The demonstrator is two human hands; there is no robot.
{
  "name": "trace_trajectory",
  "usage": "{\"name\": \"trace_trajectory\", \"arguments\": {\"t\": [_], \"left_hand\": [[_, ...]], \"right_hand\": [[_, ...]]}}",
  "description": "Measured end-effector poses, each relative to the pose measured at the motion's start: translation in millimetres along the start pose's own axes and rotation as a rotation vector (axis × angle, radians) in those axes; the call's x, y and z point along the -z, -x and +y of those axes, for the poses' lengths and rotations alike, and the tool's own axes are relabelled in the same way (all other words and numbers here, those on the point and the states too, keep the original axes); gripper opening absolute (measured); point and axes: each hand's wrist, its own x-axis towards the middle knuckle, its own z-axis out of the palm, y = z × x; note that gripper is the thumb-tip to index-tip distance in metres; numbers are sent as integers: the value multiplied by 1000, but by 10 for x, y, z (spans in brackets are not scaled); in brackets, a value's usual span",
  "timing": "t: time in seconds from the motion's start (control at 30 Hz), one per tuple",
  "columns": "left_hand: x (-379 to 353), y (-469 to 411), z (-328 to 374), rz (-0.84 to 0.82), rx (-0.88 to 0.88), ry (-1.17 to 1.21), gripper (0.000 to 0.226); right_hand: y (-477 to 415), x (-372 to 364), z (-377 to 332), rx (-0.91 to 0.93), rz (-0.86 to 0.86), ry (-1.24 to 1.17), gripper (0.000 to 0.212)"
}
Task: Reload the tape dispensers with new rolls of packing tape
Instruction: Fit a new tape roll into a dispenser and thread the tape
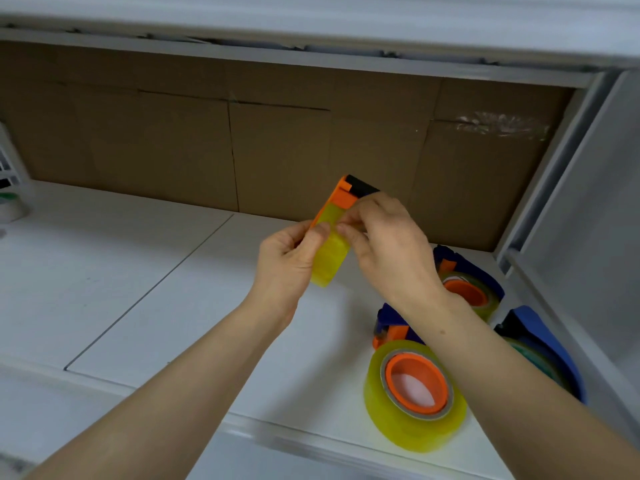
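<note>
An orange and black tape dispenser with a yellowish roll of tape mounted in it is held up above the white table. My left hand grips the roll from the left side. My right hand pinches the tape's surface near the dispenser's orange part with its fingertips. Three more blue and orange dispensers with rolls lie on the table at the right: one in front, one behind it, one at the far right, partly hidden by my right forearm.
A brown cardboard wall backs the table. A white shelf edge runs overhead and a white panel closes the right side. A white basket and a roll stand at the far left.
</note>
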Motion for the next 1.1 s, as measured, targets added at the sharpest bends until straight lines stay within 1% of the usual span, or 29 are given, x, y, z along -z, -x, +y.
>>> {"name": "trace_trajectory", "arguments": {"t": [0.1, 0.17, 0.23, 0.3, 0.33, 0.43, 0.53, 0.6, 0.67, 0.73, 0.8, 0.87, 0.97, 1.03, 1.1], "left_hand": [[21, 24, 29, -65, 15, 4, 13], [31, 44, 29, -122, 34, 4, 24], [35, 66, 29, -116, 55, 3, 26], [24, 82, 18, -68, 64, -7, 20], [15, 89, 18, -41, 64, -13, 18], [-6, 103, 13, 1, 70, -29, 17], [7, 118, -11, 0, 68, -66, 26], [23, 118, -29, -9, 69, -73, 22], [27, 133, -42, -43, 88, -58, 17], [26, 151, -58, -108, 98, -59, 24], [12, 167, -65, -129, 95, -91, 21], [-20, 168, -41, -90, 83, -112, 8], [-47, 143, -39, -33, 76, -116, 13], [-56, 142, -34, -85, 93, -105, 4], [-67, 146, -51, -149, 99, -106, 7]], "right_hand": [[12, -34, -36, 107, 94, 279, 11], [3, -47, -22, 152, 132, 354, 4], [-11, -40, -12, 150, 141, 383, 9], [-12, -17, -5, 124, 127, 361, 7], [-6, -8, -12, 85, 93, 319, 7], [-38, 37, 4, -103, -74, 119, 18], [-25, 98, 36, -142, -122, -146, 30], [-17, 121, 19, -140, -150, -201, 35], [-1, 91, 51, -124, -118, -192, 24], [-6, 70, 94, -141, -72, -127, 18], [-1, 22, 164, -152, -57, -36, 20], [11, -8, 231, -175, -35, 9, 23], [5, -33, 297, -190, -7, 16, 25], [-18, -58, 355, -232, -34, 19, 25], [-33, -50, 401, -271, -40, 16, 26]]}}
